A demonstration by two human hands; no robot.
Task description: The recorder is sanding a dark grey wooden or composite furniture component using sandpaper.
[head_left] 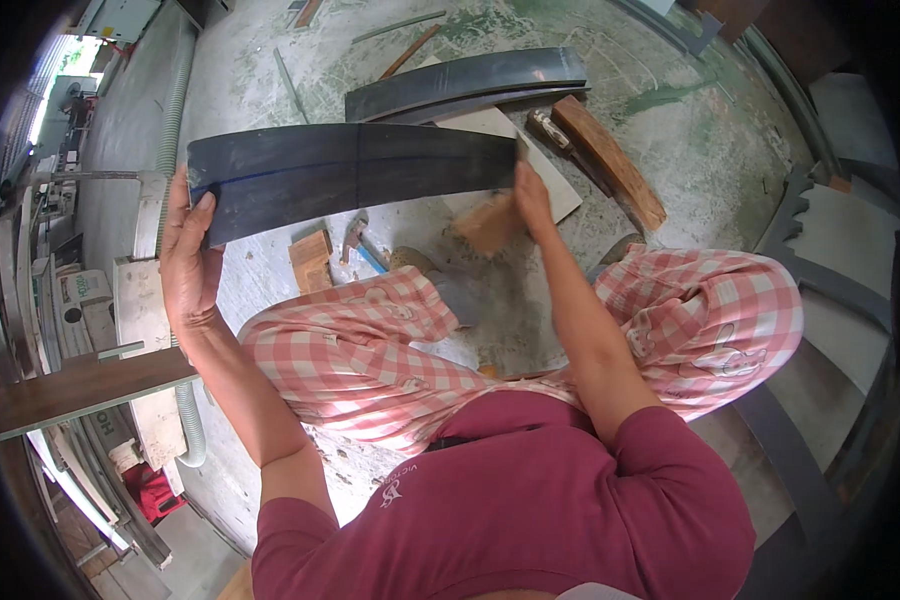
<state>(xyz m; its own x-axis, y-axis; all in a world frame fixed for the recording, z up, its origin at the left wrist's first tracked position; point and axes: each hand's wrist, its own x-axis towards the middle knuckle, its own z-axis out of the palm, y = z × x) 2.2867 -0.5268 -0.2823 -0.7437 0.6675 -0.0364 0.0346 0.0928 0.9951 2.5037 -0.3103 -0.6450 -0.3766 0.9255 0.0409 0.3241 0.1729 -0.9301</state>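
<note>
A long dark grey board is held up in front of me by its two ends. It looks slightly curved, though the lens bends edges, and a blue line runs along its face. My left hand grips the left end, thumb on the near face and fingers behind. My right hand is closed at the right end, its fingers partly hidden. Below that hand is a blurred brown wood piece, over a pale flat board. A hammer with a blue handle and a wood block lie below the held board.
A second dark board lies beyond the held one. Right of it are a thick wood beam and a hand tool. Thin strips lie on the floor. A ribbed hose and stacked boards line the left.
</note>
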